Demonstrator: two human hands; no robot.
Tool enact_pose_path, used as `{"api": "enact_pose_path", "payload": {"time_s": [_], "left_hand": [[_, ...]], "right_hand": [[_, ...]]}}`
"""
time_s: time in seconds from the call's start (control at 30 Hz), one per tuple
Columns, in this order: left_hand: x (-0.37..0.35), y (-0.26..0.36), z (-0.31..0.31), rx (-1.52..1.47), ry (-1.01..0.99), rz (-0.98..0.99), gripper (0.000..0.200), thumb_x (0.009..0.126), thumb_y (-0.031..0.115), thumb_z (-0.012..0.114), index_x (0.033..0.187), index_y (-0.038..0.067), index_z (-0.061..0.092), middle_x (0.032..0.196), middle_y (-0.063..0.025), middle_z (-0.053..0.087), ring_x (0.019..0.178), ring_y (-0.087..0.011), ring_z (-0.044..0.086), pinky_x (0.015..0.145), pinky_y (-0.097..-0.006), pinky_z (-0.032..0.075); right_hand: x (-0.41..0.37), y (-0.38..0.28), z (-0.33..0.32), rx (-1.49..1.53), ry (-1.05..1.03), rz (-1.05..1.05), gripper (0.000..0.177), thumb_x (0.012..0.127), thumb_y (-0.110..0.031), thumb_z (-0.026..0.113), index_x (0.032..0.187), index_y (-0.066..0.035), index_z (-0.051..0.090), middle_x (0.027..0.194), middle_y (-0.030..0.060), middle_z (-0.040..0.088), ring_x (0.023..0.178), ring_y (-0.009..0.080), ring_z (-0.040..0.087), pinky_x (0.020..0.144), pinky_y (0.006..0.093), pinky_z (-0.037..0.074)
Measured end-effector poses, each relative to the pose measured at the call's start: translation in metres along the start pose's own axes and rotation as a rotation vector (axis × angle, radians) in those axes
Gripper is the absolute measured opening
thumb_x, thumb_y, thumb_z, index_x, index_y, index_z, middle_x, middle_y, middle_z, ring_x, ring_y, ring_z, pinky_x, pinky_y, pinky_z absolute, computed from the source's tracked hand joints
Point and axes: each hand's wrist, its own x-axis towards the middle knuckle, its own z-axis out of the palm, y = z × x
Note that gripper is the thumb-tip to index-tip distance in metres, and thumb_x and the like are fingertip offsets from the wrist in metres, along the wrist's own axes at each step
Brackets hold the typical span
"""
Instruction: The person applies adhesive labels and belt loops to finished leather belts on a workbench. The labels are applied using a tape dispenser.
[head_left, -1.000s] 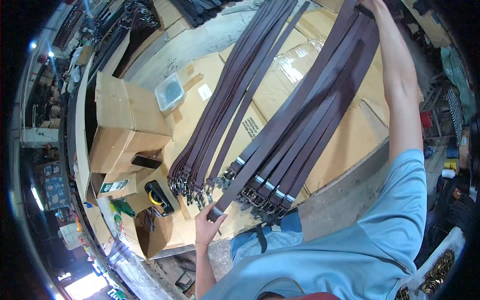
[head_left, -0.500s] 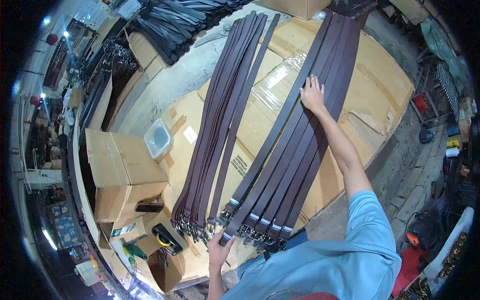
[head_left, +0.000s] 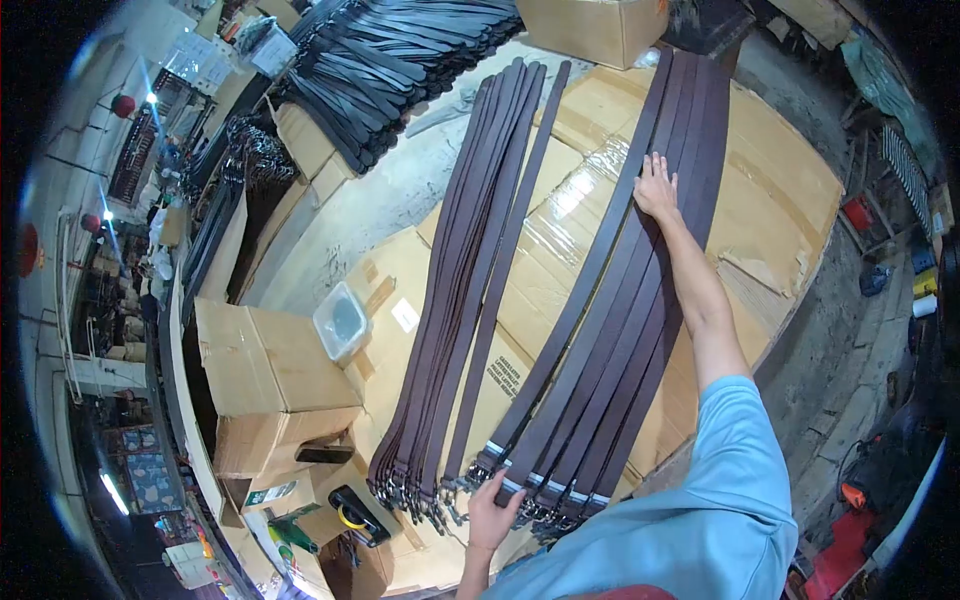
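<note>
A spread of dark brown leather belts (head_left: 610, 330) lies lengthwise on the cardboard, several side by side with pale bands near their buckle ends. My left hand (head_left: 492, 512) is closed on the buckle end of one belt, thumb on top, at the near side of this spread. Farther up, my right hand (head_left: 656, 190) rests flat on the same spread, fingers stretched out. To the left is a second bundle of brown belts (head_left: 455, 270), with metal buckles (head_left: 410, 495) at its near end. Neither hand touches that bundle.
Flattened cardboard (head_left: 780, 190) covers the table. On the left stand a cardboard box (head_left: 270, 360), a clear plastic tub (head_left: 341, 320), a phone (head_left: 325, 454) and a tape roll (head_left: 352, 515). Black straps (head_left: 370, 70) are heaped at the back, near another box (head_left: 595, 30).
My left hand has moved right and slightly away from me, bringing the belt's buckle end closer to the others. My right hand stays flat on the belts. The whole view has shifted.
</note>
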Motion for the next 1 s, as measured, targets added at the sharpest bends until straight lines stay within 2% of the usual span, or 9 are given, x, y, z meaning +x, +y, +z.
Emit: {"api": "enact_pose_path", "payload": {"time_s": [0.1,0.2,0.33,0.4,0.5,0.7,0.83,0.93,1.0], "left_hand": [[0.002,0.0,-0.001,0.023,-0.02,-0.018,0.045,0.07,0.016,0.075,0.109,-0.001,0.059,0.083,-0.0147,0.061,0.076,-0.0265,0.059,0.069,-0.0327,0.047],[0.005,0.0,-0.002,0.143,0.005,0.04,0.045,0.07,0.013,0.074,0.11,-0.001,0.059,0.09,-0.0159,0.059,0.081,-0.0268,0.059,0.069,-0.0331,0.047],[0.008,-0.003,0.004,0.1,0.071,0.039,0.043,0.071,0.013,0.073,0.11,-0.001,0.059,0.09,-0.0163,0.056,0.081,-0.0306,0.059,0.068,-0.0351,0.048],[0.011,0.002,0.005,0.07,0.088,0.041,0.045,0.07,0.012,0.074,0.111,0.0,0.058,0.092,-0.0162,0.058,0.083,-0.0302,0.059,0.073,-0.0358,0.047],[0.013,0.002,0.007,0.099,0.085,0.102,0.044,0.07,0.011,0.073,0.11,0.001,0.059,0.092,-0.0155,0.057,0.084,-0.0305,0.059,0.075,-0.0355,0.048],[0.004,-0.01,0.012,0.14,0.046,0.142,0.049,0.066,0.009,0.07,0.113,0.003,0.058,0.095,-0.0148,0.056,0.085,-0.0303,0.059,0.073,-0.0353,0.049],[-0.001,-0.026,0.019,0.131,0.043,0.14,0.048,0.067,0.008,0.069,0.114,0.003,0.059,0.093,-0.0143,0.055,0.084,-0.0291,0.058,0.072,-0.034,0.049],[-0.004,-0.027,0.015,0.186,0.032,0.117,0.05,0.069,0.011,0.068,0.118,0.005,0.057,0.096,-0.015,0.054,0.084,-0.031,0.059,0.071,-0.0369,0.05],[-0.004,-0.028,0.014,0.15,0.097,0.167,0.049,0.07,0.01,0.068,0.117,0.003,0.057,0.096,-0.0149,0.054,0.084,-0.0298,0.058,0.072,-0.0355,0.05]], "right_hand": [[-0.034,-0.011,-0.004,-0.017,0.063,0.036,0.062,0.086,-0.029,0.053,0.135,0.003,0.031,0.146,0.0212,0.022,0.136,0.0323,0.02,0.109,0.0498,0.017],[-0.061,-0.01,0.013,0.063,0.107,-0.02,0.058,0.089,-0.029,0.047,0.133,0.008,0.034,0.145,0.0218,0.024,0.136,0.0323,0.022,0.109,0.0493,0.018],[-0.051,-0.008,0.017,0.0,0.13,-0.034,0.057,0.091,-0.029,0.042,0.134,0.006,0.032,0.145,0.0207,0.024,0.135,0.0314,0.023,0.109,0.0503,0.017],[-0.048,-0.011,0.015,-0.043,0.106,0.024,0.057,0.091,-0.03,0.039,0.136,0.005,0.03,0.146,0.0186,0.023,0.136,0.03,0.022,0.109,0.0518,0.016],[-0.046,-0.014,0.008,-0.026,0.04,0.068,0.057,0.092,-0.029,0.036,0.137,0.004,0.027,0.147,0.017,0.021,0.137,0.0292,0.019,0.109,0.0527,0.015],[-0.046,-0.007,0.005,-0.071,-0.011,0.015,0.057,0.092,-0.029,0.036,0.138,0.003,0.027,0.148,0.0156,0.019,0.138,0.0276,0.018,0.11,0.0509,0.015],[-0.052,-0.009,0.007,-0.07,-0.018,-0.008,0.057,0.091,-0.029,0.037,0.138,0.003,0.027,0.148,0.0157,0.02,0.137,0.027,0.019,0.11,0.0502,0.014],[-0.059,-0.01,0.003,-0.075,-0.003,-0.009,0.057,0.091,-0.03,0.037,0.137,0.004,0.028,0.147,0.0166,0.021,0.137,0.0281,0.019,0.11,0.0501,0.014],[-0.06,-0.013,-0.001,-0.129,0.004,0.042,0.058,0.092,-0.03,0.036,0.137,0.005,0.028,0.147,0.0173,0.022,0.137,0.0296,0.02,0.11,0.0504,0.013]]}}
